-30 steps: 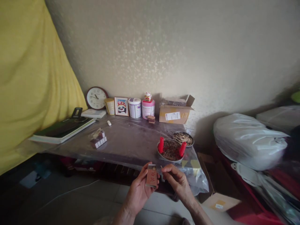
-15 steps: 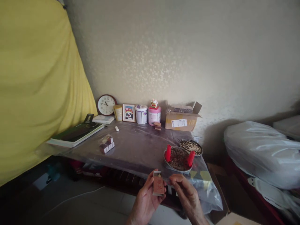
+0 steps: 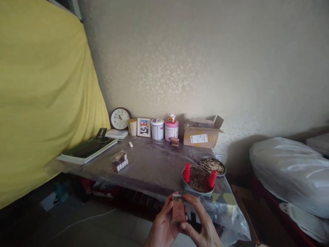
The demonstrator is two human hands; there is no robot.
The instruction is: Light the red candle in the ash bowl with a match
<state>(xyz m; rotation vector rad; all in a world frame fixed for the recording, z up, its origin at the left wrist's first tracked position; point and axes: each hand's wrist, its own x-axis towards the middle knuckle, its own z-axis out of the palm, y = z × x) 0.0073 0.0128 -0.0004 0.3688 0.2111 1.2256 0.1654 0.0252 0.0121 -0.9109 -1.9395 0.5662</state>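
My left hand [image 3: 163,223] is wrapped round a small brown matchbox [image 3: 178,212] with red lettering, at the bottom middle of the head view. The matchbox's tray sticks out a little at the far end, and matches show inside it. My right hand [image 3: 203,221] grips the same box from the right, forefinger at the tray's far end and thumb at the near lower corner. Just beyond my hands, a round tin [image 3: 199,180] filled with brown grains holds two red candles, one of them the left candle [image 3: 187,172]. Behind it lies a dish of matchsticks [image 3: 212,166].
The plastic-covered table [image 3: 151,164] carries a bundle of matchboxes [image 3: 120,162], a green book [image 3: 87,151], a clock [image 3: 120,118], a panda picture [image 3: 144,127], canisters and a cardboard box [image 3: 200,137]. White plastic bags [image 3: 288,171] stand at right; a yellow curtain [image 3: 46,96] hangs at left.
My right hand has come in from the right and now touches the matchbox. The tray sticks out less than before. The view has shifted slightly.
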